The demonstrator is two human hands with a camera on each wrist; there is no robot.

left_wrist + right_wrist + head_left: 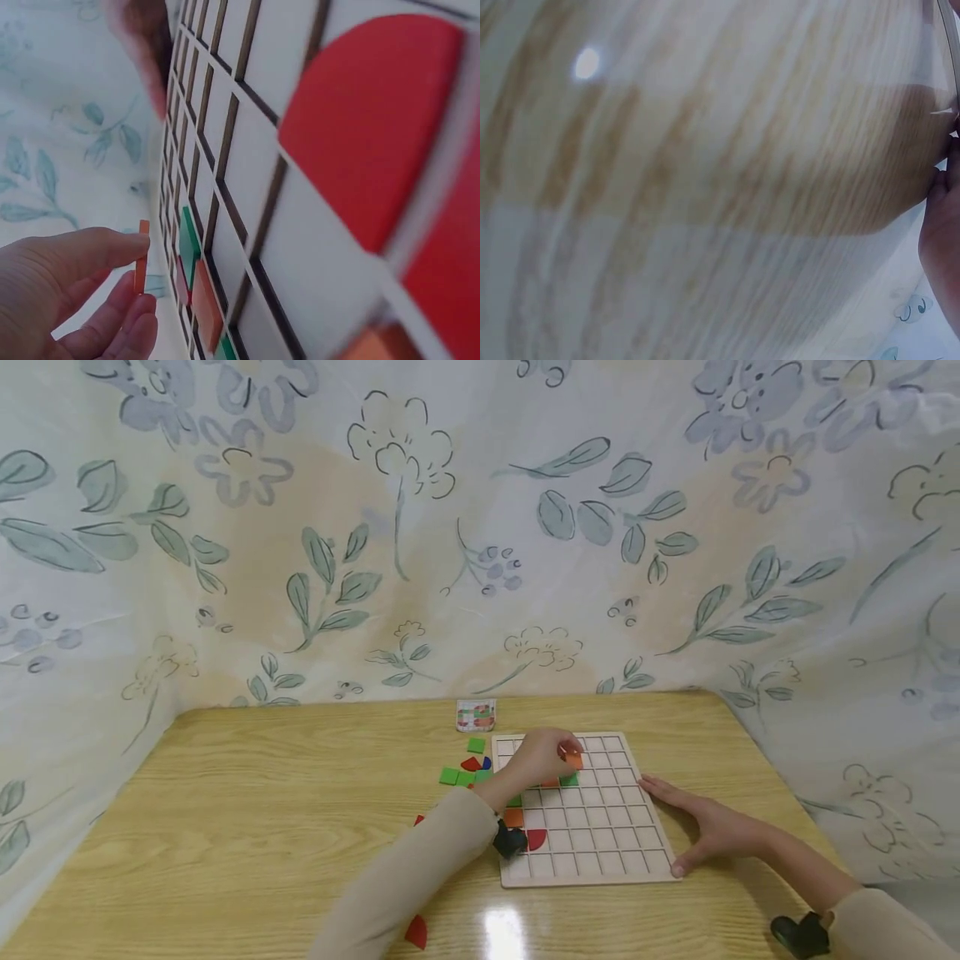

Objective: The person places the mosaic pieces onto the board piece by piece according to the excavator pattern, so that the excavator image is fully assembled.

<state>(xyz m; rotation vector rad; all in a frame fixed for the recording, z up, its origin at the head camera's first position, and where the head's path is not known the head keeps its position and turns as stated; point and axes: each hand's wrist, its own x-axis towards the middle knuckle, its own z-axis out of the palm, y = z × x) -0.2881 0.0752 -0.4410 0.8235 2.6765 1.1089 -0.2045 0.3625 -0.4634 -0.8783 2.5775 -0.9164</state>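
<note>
My left hand [542,756] is over the upper left of a pale wooden grid board [600,868]. Its thumb and fingers pinch a thin orange square tile [141,259], seen edge-on in the left wrist view. Just below that tile, a green tile [569,779] sits in the grid. Down the board's left side are an orange tile [513,817] and a red rounded piece [537,839], partly covered by the left wrist camera. My right hand [712,827] rests at the board's right edge, thumb at the lower corner and fingers extended farther up.
Left of the board lie loose green squares [450,776], a red piece [470,764] and a blue piece [487,763]. A small printed pattern card [476,716] is behind them. Another red piece [417,932] lies near the front. Floral cloth [420,610] hangs behind the wooden table [262,827].
</note>
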